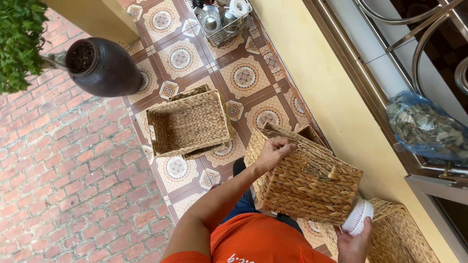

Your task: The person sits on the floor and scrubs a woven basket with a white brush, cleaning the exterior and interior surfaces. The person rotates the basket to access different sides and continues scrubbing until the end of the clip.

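My left hand (273, 152) grips the top rim of a woven straw basket (312, 187), which is tipped on its side in front of me. My right hand (353, 241) holds a white round ribbed object (358, 216) against the basket's lower right corner. Another woven basket (399, 234) lies just beyond my right hand by the wall. Part of a further basket (311, 132) shows behind the held one. On the tiled floor, an open rectangular woven basket (187, 124) sits on top of a similar one.
A dark round pot (105, 68) with a green plant (19, 39) stands at the edge of the brick paving. A wire rack (219, 22) holds metal items. A blue plastic bag of dried leaves (429, 129) rests on the window ledge beside the yellow wall (331, 97).
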